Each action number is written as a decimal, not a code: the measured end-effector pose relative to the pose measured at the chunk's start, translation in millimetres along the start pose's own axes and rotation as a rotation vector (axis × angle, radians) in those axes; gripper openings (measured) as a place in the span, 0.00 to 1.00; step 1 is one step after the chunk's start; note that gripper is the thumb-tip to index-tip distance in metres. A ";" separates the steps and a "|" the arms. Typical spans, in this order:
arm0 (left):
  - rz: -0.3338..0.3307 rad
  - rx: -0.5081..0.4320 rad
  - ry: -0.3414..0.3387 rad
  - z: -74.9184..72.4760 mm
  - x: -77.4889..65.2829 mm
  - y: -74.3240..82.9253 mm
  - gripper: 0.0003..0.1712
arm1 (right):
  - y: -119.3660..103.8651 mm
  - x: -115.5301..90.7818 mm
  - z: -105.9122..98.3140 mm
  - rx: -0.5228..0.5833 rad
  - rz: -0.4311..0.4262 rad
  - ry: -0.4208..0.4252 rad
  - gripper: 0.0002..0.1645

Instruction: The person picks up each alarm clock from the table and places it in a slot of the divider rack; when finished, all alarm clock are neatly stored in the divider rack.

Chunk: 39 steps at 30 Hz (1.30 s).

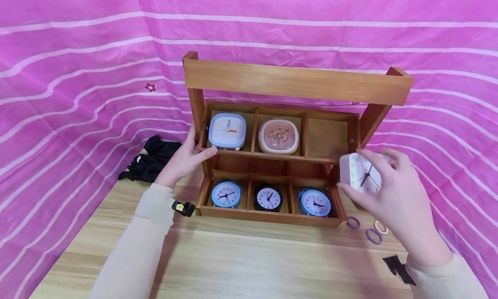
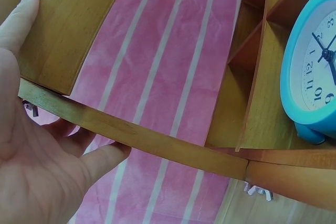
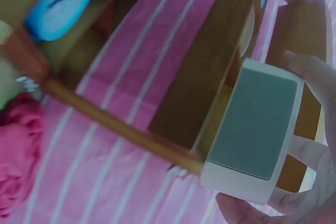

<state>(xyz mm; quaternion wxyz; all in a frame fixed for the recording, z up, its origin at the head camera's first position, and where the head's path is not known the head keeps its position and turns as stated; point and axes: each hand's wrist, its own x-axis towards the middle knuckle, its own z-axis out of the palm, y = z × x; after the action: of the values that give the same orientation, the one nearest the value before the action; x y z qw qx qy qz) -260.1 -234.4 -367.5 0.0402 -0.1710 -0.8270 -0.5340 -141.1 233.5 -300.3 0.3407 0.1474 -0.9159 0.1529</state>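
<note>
Fingers of right hand (image 1: 393,195) are curled round a white clock (image 1: 359,173), thumb on its lower edge, dial facing the camera. Clock is held in the air just off the rack's right end, level w/ the upper shelf, clear of the table (image 1: 241,264). In the right wrist view the clock's grey back (image 3: 254,124) is seen, w/ fingertips (image 3: 310,72) on its top edge.

Left hand (image 1: 186,158) is set on the rack (image 1: 295,80) at its left end: thumb (image 1: 208,152) lies along the upper shelf's front edge, fingers wrap the left post. Grip confirmed in the left wrist view (image 2: 31,129).

Rack stands at the table's far edge, approx. centre. Upper shelf, 3 bays: square blue clock (image 1: 227,131) in left bay, peach clock (image 1: 278,136) in mid bay, right bay vacant. Lower shelf, 3 bays: round blue clock (image 1: 226,194) left, black clock (image 1: 268,198) mid, round blue clock (image 1: 314,202) right.

Black cloth (image 1: 149,158) lies at the far-left corner, beside the left hand. Rings, 2 purple (image 1: 373,236) and 1 cream (image 1: 380,226), lie near the right edge, below the right hand. Pink striped sheet (image 1: 78,74) hangs behind.
</note>
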 end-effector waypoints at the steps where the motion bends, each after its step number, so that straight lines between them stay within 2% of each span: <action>1: -0.001 0.001 0.000 -0.8 -0.9 -0.1 0.60 | -4.1 6.8 1.3 0.005 0.003 0.008 0.51; 8: -0.016 -0.003 0.010 -4.8 -10.2 0.0 0.59 | -27.4 49.0 21.3 0.034 0.038 -0.049 0.48; 15: -0.001 0.011 0.015 -7.0 -11.6 1.0 0.59 | -26.1 81.3 48.0 -0.013 0.047 -0.065 0.44; 22: -0.010 0.026 0.010 -9.1 -15.6 1.5 0.59 | -23.3 82.9 71.0 -0.028 0.126 -0.133 0.45; 32: 0.004 -0.011 0.019 -12.9 -14.3 1.9 0.59 | -31.2 79.3 82.2 -0.026 0.224 -0.250 0.45; 35: 0.007 -0.024 0.020 -11.7 -13.3 0.9 0.59 | -30.7 76.2 84.7 -0.006 0.222 -0.261 0.45; 39: 0.013 -0.039 0.032 -9.4 -11.9 -1.6 0.59 | -28.4 69.7 85.5 0.025 0.167 -0.260 0.47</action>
<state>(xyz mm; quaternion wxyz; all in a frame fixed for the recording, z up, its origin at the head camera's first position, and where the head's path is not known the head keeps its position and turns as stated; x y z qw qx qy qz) -250.5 -246.3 -367.8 0.0537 -0.1687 -0.8145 -0.5524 -230.5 163.6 -310.2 0.2035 0.0936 -0.9593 0.1718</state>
